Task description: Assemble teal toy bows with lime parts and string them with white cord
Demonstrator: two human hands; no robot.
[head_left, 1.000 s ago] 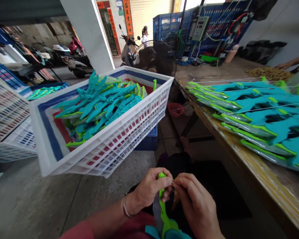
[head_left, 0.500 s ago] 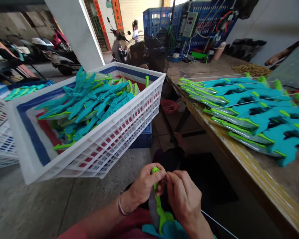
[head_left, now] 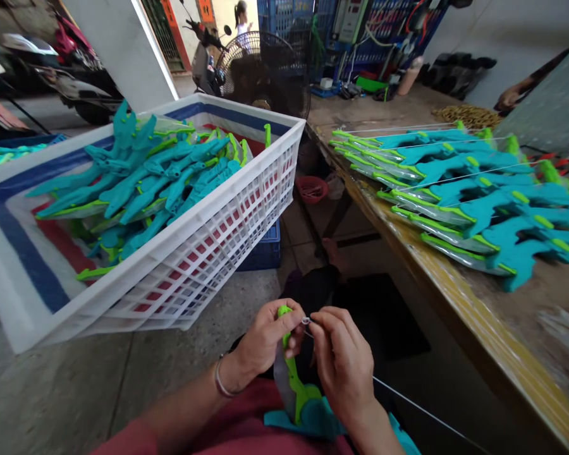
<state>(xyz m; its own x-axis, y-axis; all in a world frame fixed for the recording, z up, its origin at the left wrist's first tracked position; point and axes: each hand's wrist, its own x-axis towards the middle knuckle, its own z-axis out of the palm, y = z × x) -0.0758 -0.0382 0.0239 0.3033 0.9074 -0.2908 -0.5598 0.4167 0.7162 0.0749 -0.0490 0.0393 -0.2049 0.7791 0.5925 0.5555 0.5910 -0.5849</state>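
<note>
My left hand is closed round the lime-green tip of a toy bow. The bow lies across my lap, with a grey limb and a teal middle part. Between my fingertips shows a small loop of white string, just beside the bow tip. My right hand pinches the string close to that loop. From under the right hand the white string runs taut down to the lower right. The bow's far end is hidden by my right forearm and the frame edge.
A white crate with a striped lining holds a heap of teal and green bows at the left. More strung bows lie in a row on the wooden table at the right. A fan stands behind; another person's hand is far right.
The view has shifted, so the surroundings sit slightly higher and further left. My hands have drawn slightly apart at the fingertips, and a loop of string now shows between them.
</note>
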